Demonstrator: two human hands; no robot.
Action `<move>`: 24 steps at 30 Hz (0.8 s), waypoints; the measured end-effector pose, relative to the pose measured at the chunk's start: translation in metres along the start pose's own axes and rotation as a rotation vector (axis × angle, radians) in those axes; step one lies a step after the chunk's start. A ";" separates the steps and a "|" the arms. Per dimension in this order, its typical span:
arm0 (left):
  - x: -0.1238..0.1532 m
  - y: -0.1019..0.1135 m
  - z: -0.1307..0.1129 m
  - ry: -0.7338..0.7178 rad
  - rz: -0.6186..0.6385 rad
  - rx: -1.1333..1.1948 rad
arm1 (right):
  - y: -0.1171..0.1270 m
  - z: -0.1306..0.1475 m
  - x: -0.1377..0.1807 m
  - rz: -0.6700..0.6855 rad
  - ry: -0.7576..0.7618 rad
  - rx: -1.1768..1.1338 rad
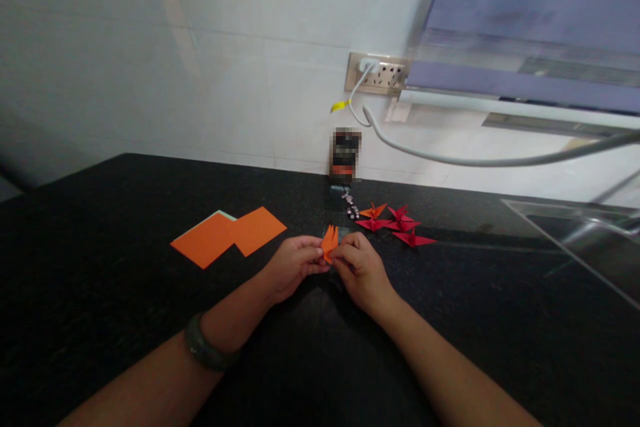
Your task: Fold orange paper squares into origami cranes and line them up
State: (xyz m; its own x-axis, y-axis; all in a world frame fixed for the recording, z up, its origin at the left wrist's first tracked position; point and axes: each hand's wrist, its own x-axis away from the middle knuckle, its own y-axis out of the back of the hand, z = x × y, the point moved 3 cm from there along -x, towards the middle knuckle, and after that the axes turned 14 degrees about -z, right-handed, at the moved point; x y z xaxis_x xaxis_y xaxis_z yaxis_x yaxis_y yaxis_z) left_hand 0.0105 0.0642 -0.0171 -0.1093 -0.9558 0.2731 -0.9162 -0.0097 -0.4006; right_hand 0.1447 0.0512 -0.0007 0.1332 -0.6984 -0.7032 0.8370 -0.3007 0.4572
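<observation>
A small folded orange paper piece (329,242) is pinched between both my hands just above the black countertop (100,280). My left hand (293,267) grips its left side with fingers closed. My right hand (361,269) grips its right side, fingers curled. Flat orange paper sheets (227,236) lie to the left of my hands, with a pale sheet edge showing under them. Several finished folded paper figures, one orange (373,211) and the others red (400,223), sit just beyond my right hand.
A small dark object with a blurred face (345,155) stands against the tiled wall. A wall socket (377,73) holds a white plug with a cable running right. A sink edge (565,227) lies at the right.
</observation>
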 end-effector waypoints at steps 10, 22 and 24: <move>-0.002 0.003 0.003 -0.094 -0.107 -0.163 | -0.001 0.006 0.000 0.007 -0.049 -0.108; 0.004 -0.005 -0.004 -0.208 -0.039 -0.275 | -0.002 0.000 0.000 -0.006 -0.266 -0.065; 0.005 -0.006 -0.003 -0.201 -0.038 -0.270 | 0.000 0.001 -0.001 -0.002 -0.283 -0.104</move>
State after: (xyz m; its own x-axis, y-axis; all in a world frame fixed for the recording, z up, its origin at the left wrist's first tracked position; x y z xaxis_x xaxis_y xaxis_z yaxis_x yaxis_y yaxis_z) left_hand 0.0138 0.0607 -0.0107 -0.0193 -0.9953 0.0946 -0.9901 0.0059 -0.1402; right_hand 0.1438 0.0507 0.0003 -0.0090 -0.8555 -0.5177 0.8889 -0.2439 0.3877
